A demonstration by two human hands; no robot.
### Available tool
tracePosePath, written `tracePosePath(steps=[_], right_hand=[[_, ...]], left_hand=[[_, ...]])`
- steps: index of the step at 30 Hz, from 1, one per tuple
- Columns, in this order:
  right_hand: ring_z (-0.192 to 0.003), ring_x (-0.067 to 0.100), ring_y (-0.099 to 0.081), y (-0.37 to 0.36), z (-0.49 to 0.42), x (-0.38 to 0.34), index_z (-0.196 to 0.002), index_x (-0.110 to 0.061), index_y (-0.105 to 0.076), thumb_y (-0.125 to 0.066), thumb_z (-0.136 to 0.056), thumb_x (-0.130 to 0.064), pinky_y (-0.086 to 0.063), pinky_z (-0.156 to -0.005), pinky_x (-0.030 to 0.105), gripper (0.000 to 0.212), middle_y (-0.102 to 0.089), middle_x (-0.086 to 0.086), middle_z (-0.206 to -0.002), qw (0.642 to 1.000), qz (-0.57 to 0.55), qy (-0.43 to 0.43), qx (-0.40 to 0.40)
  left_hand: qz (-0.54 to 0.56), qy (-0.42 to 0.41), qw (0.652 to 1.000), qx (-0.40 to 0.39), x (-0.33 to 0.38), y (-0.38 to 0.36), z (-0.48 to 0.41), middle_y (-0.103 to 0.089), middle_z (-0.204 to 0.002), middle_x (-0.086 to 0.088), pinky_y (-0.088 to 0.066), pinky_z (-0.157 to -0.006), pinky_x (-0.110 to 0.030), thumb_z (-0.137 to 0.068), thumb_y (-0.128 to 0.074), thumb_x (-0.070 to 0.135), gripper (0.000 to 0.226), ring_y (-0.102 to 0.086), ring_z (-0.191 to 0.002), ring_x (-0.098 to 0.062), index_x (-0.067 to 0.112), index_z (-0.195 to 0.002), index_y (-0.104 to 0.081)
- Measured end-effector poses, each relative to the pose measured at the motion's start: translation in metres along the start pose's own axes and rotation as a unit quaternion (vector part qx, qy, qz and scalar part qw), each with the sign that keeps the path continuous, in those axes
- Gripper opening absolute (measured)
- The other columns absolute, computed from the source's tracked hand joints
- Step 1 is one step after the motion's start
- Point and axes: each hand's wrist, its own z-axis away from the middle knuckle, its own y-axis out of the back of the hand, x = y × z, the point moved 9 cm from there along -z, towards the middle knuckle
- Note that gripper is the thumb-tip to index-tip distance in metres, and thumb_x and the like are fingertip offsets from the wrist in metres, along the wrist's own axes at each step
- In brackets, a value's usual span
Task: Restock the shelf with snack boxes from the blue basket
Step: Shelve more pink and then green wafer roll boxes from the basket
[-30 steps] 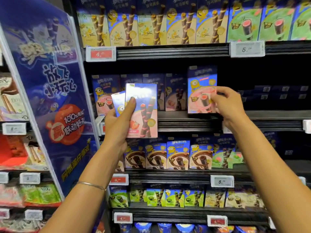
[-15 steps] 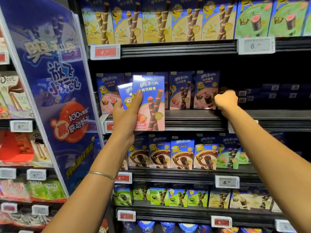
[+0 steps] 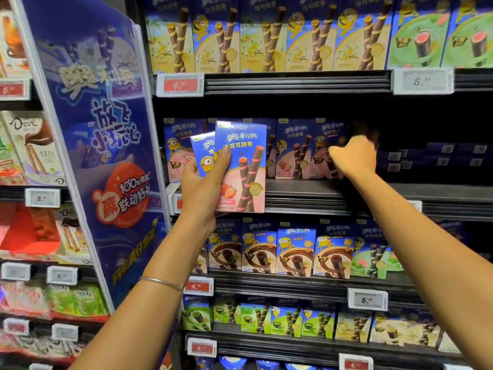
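Clearly, left hand (image 3: 202,188) grips two snack boxes (image 3: 241,166); blurred right hand (image 3: 352,156) is by pink boxes (image 3: 293,149) on shelf (image 3: 306,190), grip unclear.

Snack boxes (image 3: 241,166) — blue over pink.

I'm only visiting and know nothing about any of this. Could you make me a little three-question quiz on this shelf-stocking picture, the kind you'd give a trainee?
1. Multiple choice: how many snack boxes does the left hand hold? A) one B) two C) four
2. True or false: the right hand is reaching down to the bottom shelf.
3. Fill the gap: the front box in the left hand pictures a red ____ beside the wafer rolls.

Key: 1 B. 2 False: it is up at the middle shelf, by the pink boxes standing there. 3 strawberry.
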Motion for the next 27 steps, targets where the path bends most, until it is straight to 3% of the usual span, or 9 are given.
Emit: tracePosePath(steps=[1, 2, 3, 4, 5, 7, 9, 17, 27], right_hand=[[-0.087, 0.038, -0.055, -0.002, 0.000, -0.017, -0.085, -0.012, -0.053, -0.072, -0.082, -0.037, -0.041, -0.072, 0.035, 0.030, -0.056, 0.006, -0.083, 0.999, 0.005, 0.038, -0.005], [-0.097, 0.041, -0.056, -0.007, 0.000, -0.032, -0.094, -0.015, -0.057, -0.073, -0.083, -0.041, -0.041, -0.077, 0.035, 0.032, -0.062, 0.013, -0.098, 0.997, 0.018, 0.068, -0.024], [-0.119, 0.046, -0.050, -0.015, -0.002, -0.044, -0.120, -0.020, -0.059, -0.073, -0.083, -0.046, -0.044, -0.089, 0.038, 0.047, -0.056, 0.025, -0.128, 0.994, 0.043, 0.088, -0.050], [-0.141, 0.049, -0.031, -0.023, -0.004, -0.053, -0.143, -0.032, -0.045, -0.073, -0.083, -0.051, -0.038, -0.107, 0.047, 0.069, -0.032, 0.028, -0.155, 0.990, 0.068, 0.101, -0.076], [-0.151, 0.048, -0.008, -0.030, -0.009, -0.059, -0.152, -0.044, -0.028, -0.074, -0.081, -0.056, -0.022, -0.119, 0.055, 0.086, -0.007, 0.022, -0.166, 0.986, 0.081, 0.112, -0.091], [-0.152, 0.048, 0.010, -0.040, -0.018, -0.068, -0.153, -0.053, -0.018, -0.075, -0.077, -0.065, -0.002, -0.119, 0.065, 0.096, 0.011, 0.013, -0.168, 0.981, 0.107, 0.119, -0.108], [-0.151, 0.048, 0.012, -0.051, -0.028, -0.069, -0.152, -0.054, -0.021, -0.072, -0.075, -0.071, 0.003, -0.116, 0.071, 0.094, 0.011, 0.011, -0.169, 0.975, 0.144, 0.113, -0.125], [-0.152, 0.046, -0.004, -0.062, -0.030, -0.069, -0.149, -0.047, -0.037, -0.071, -0.079, -0.066, -0.004, -0.115, 0.076, 0.080, -0.017, 0.009, -0.166, 0.966, 0.203, 0.128, -0.098], [-0.153, 0.042, -0.007, -0.060, -0.020, -0.073, -0.152, -0.040, -0.035, -0.067, -0.085, -0.062, -0.004, -0.115, 0.075, 0.077, -0.017, 0.012, -0.166, 0.965, 0.217, 0.124, -0.071]], left_hand=[[0.000, 0.000, 1.000, 0.000, 0.000, 0.000, 0.000, -0.081, -0.112, -0.002, -0.065, -0.071, -0.036, -0.093, -0.079, 0.038, 0.048, -0.080, -0.098, -0.025, 0.011, -0.128, -0.063], [-0.001, 0.000, 1.000, 0.000, 0.000, 0.000, 0.000, -0.081, -0.113, -0.003, -0.066, -0.073, -0.037, -0.092, -0.079, 0.038, 0.049, -0.080, -0.099, -0.025, 0.010, -0.129, -0.062], [-0.001, 0.001, 1.000, 0.001, -0.001, 0.000, 0.001, -0.080, -0.114, -0.004, -0.066, -0.076, -0.039, -0.092, -0.079, 0.038, 0.051, -0.079, -0.100, -0.026, 0.009, -0.131, -0.061], [-0.002, 0.001, 1.000, 0.002, -0.001, 0.000, 0.001, -0.080, -0.115, -0.004, -0.066, -0.078, -0.040, -0.093, -0.079, 0.037, 0.052, -0.079, -0.101, -0.026, 0.008, -0.132, -0.061], [-0.004, 0.002, 1.000, 0.004, -0.001, 0.001, 0.001, -0.080, -0.116, -0.005, -0.066, -0.080, -0.041, -0.093, -0.079, 0.037, 0.052, -0.079, -0.102, -0.027, 0.008, -0.132, -0.060], [-0.009, 0.006, 1.000, 0.007, -0.002, 0.002, 0.001, -0.080, -0.116, -0.005, -0.067, -0.080, -0.042, -0.093, -0.078, 0.037, 0.053, -0.079, -0.102, -0.027, 0.007, -0.133, -0.059], [-0.013, 0.011, 1.000, 0.010, -0.003, 0.004, 0.002, -0.080, -0.114, -0.005, -0.067, -0.074, -0.037, -0.093, -0.078, 0.038, 0.051, -0.080, -0.099, -0.025, 0.008, -0.130, -0.060], [-0.016, 0.019, 1.000, 0.001, -0.008, 0.005, 0.002, -0.081, -0.110, -0.003, -0.066, -0.069, -0.034, -0.093, -0.078, 0.037, 0.046, -0.080, -0.096, -0.025, 0.012, -0.126, -0.061], [-0.012, 0.015, 1.000, 0.000, -0.011, 0.009, 0.000, -0.082, -0.109, -0.003, -0.064, -0.066, -0.031, -0.094, -0.078, 0.035, 0.036, -0.081, -0.093, -0.024, 0.015, -0.120, -0.064]])
